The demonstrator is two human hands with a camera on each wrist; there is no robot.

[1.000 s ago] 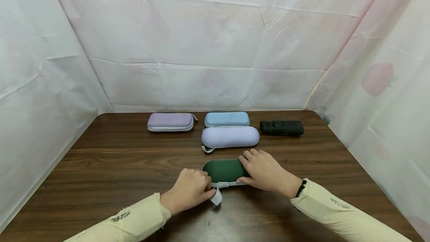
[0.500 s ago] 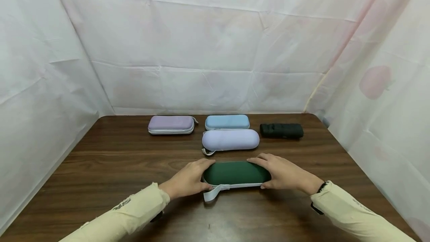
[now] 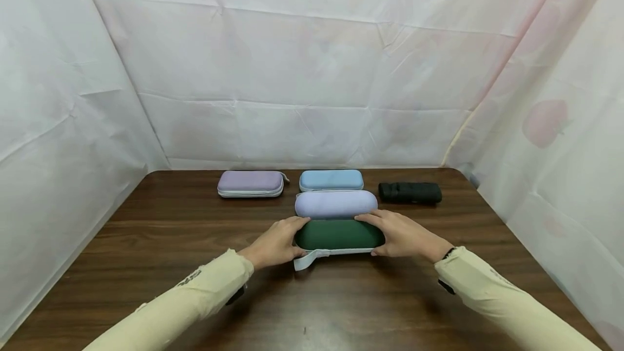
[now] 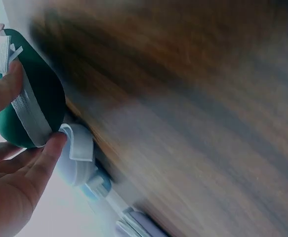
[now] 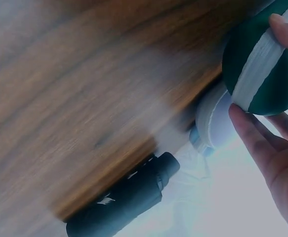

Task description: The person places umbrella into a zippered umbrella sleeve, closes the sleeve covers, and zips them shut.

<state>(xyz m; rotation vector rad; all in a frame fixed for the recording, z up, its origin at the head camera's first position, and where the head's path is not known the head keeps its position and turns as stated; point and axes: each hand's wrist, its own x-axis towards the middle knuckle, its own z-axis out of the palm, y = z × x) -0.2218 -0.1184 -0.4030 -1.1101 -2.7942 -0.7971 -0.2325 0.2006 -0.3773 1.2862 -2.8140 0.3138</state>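
A green zip case [image 3: 339, 235] with a pale zip band lies lengthwise between my hands. My left hand [image 3: 275, 243] grips its left end, thumb on the near side and fingers on the far side. Its right end is held the same way by my right hand [image 3: 408, 235]. A pale fabric loop [image 3: 307, 259] sticks out at the front left of the case. Directly behind it is a lavender rounded case [image 3: 336, 203], its near edge hidden by the green one. The left wrist view shows the thumb and fingers on the green shell [image 4: 47, 94].
Behind the lavender case sits a light blue case [image 3: 331, 179]. A purple zip case [image 3: 251, 183] lies at the back left, and a black folded umbrella [image 3: 410, 193] at the back right. White sheeting [image 3: 302, 58] encloses the brown wooden table [image 3: 331, 307].
My hands moved from the case's zip side to gripping both ends. Then the green case went away from me, up against the lavender case.
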